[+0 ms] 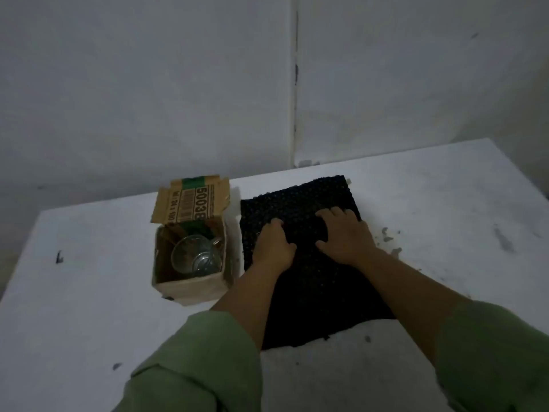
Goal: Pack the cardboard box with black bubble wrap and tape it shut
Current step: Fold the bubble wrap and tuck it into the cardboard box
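A sheet of black bubble wrap (pixel 300 200) lies flat on the white table (pixel 89 292), right of centre. My left hand (pixel 274 248) and my right hand (pixel 346 237) both rest on its middle, fingers curled into the wrap as if bunching it. Just left of the sheet stands a small open cardboard box (pixel 190 285), its printed back flap (pixel 191 200) raised. Inside the box a clear glass mug (pixel 194 257) lies tilted.
White walls stand close behind the table, meeting in a corner. The table's far edge runs just behind the box and the wrap. Small dark chips mark the surface right of the wrap (pixel 389 242). No tape is in sight.
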